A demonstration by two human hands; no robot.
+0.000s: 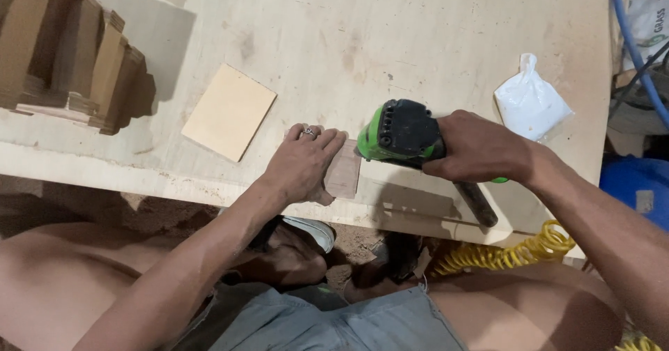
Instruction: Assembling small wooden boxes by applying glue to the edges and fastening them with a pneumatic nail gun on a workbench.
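One yellow coiled hose (502,253) hangs below the worktop (418,37) edge. Left hand (300,166), grip flat and spread, presses one small brown wood piece (343,173), half hidden beneath it, near that edge. Right hand (481,149), grip clamped on one green power tool (401,133); tip unseen. Beyond: one pale square panel (228,112), one white bag (531,100), open surface between.

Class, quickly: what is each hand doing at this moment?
Left hand: open, flat, pressing the small brown wooden piece.
Right hand: closed around the green and black air tool.
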